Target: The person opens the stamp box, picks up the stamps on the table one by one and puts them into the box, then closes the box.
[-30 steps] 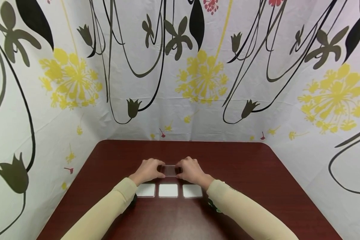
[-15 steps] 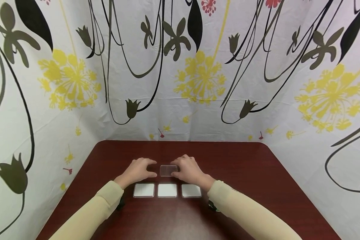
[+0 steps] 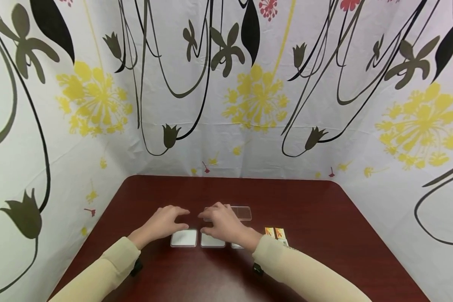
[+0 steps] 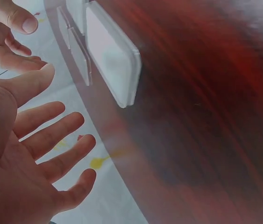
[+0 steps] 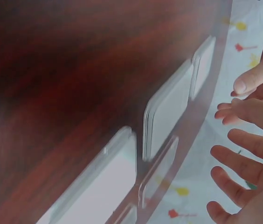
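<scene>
Three white square tiles with clear rims lie in a row on the table: the left tile [image 3: 183, 238], the middle tile [image 3: 213, 240] and the right tile [image 3: 236, 246]. Behind them are two flat clear plates, the right plate [image 3: 243, 213] and the left plate [image 5: 158, 172], mostly covered by a hand in the head view. My left hand [image 3: 161, 223] hovers near the left tile, fingers spread and holding nothing. Over the middle tile and left plate, my right hand [image 3: 226, 222] is held with fingers apart, also without anything in it. The right sleeve partly hides the right tile.
Small yellow-and-orange printed pieces [image 3: 274, 233] lie on the table by the right sleeve, partly hidden by it. The dark red table [image 3: 317, 209] ends at a patterned curtain [image 3: 226, 105] behind.
My left hand has left the clear plates and drawn back leftward. The right hand has shifted left and slightly nearer, uncovering the right clear plate. Printed pieces now show beside the right sleeve.
</scene>
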{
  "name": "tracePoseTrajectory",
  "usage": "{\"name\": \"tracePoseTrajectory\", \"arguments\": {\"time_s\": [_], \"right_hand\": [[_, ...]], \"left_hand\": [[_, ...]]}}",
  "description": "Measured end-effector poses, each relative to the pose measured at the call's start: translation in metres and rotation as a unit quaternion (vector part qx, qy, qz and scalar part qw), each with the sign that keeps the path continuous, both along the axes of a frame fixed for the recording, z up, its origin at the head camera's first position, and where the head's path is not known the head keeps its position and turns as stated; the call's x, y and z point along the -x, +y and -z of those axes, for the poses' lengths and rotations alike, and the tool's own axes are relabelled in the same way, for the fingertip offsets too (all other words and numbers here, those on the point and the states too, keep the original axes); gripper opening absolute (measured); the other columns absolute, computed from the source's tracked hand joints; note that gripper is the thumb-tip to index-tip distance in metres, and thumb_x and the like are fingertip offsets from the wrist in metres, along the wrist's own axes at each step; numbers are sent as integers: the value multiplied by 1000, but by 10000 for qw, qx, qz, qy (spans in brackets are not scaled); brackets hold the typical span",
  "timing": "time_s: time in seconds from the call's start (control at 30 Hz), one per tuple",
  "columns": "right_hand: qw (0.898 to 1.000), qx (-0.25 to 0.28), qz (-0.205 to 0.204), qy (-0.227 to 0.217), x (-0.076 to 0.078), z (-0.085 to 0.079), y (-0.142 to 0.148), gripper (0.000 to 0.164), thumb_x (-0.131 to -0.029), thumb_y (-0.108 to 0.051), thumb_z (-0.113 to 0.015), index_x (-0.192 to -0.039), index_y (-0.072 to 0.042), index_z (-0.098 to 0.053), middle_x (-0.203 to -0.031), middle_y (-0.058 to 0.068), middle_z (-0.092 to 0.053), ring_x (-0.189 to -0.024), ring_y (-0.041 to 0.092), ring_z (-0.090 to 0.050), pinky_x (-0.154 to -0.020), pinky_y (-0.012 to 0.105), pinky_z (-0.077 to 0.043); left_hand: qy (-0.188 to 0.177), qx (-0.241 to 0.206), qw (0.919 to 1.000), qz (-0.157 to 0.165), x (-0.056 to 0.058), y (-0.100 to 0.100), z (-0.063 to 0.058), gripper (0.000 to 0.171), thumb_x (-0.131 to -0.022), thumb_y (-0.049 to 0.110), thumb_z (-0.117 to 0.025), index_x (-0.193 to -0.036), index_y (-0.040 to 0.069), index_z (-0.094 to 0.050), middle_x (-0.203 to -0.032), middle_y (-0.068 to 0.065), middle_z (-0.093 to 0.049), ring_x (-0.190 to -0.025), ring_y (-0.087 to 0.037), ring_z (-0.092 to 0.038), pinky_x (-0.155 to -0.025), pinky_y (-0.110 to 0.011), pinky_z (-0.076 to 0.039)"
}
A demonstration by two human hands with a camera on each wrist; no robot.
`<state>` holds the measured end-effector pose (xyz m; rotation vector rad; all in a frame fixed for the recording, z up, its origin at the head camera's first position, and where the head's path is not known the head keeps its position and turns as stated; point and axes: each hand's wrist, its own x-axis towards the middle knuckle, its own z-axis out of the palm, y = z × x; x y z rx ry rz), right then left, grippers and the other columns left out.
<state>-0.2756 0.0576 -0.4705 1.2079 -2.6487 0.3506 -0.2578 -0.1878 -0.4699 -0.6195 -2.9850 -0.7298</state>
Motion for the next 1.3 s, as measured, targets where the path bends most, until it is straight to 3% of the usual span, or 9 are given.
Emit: {"name": "tracePoseTrajectory", "arguments": {"time_s": [0.2, 0.5, 0.73, 0.93, 1.1, 1.3], "right_hand": [[9999, -152, -23, -42, -7, 8, -12, 39, -86, -40, -79, -121, -24, -75, -119, -11, -70, -114, 20, -56, -93, 53, -43], [9989, -450, -19, -155, -15, 18, -23, 41, -84, -46, -80, -120, -26, -75, -117, -12, -70, -108, 17, -57, -83, 45, -43], [9981, -594, -39, -152, -19, 23, -29, 43, -82, -48, -81, -119, -28, -75, -116, -12, -69, -105, 15, -56, -81, 44, -42], [9979, -646, -79, -35, -20, 28, -31, 38, -81, -47, -82, -113, -29, -75, -112, -12, -69, -104, 15, -56, -86, 45, -43], [9979, -650, -61, 9, -19, 28, -32, 34, -81, -45, -83, -109, -29, -75, -109, -11, -68, -103, 16, -56, -90, 48, -43], [9986, -527, -18, -70, -20, 27, -34, 32, -77, -43, -86, -104, -28, -76, -102, -10, -68, -97, 14, -55, -79, 40, -42]], "left_hand": [[-105, 34, 9999, 85, -9, -11, 7, 45, -89, 28, -79, -128, 9, -70, -125, -5, -68, -119, -27, -61, -95, -50, -49], [-21, 144, 9989, 443, -18, -23, 15, 55, -84, 32, -83, -129, 5, -68, -124, -9, -66, -113, -29, -60, -89, -50, -50], [-174, 439, 9979, 454, -20, -22, 23, 68, -77, 41, -88, -132, 6, -66, -123, -5, -60, -111, -28, -54, -92, -59, -43], [-134, 492, 9969, 605, -18, -20, 27, 59, -77, 36, -89, -125, 7, -71, -109, 1, -57, -96, -18, -49, -81, -47, -42], [-129, 490, 9964, 678, -16, -18, 27, 53, -76, 33, -89, -120, 9, -73, -106, 2, -56, -95, -18, -48, -80, -46, -42], [-248, 437, 9964, 676, -15, -15, 23, 49, -74, 30, -91, -116, 10, -73, -105, 3, -56, -93, -18, -47, -78, -42, -42]]}}
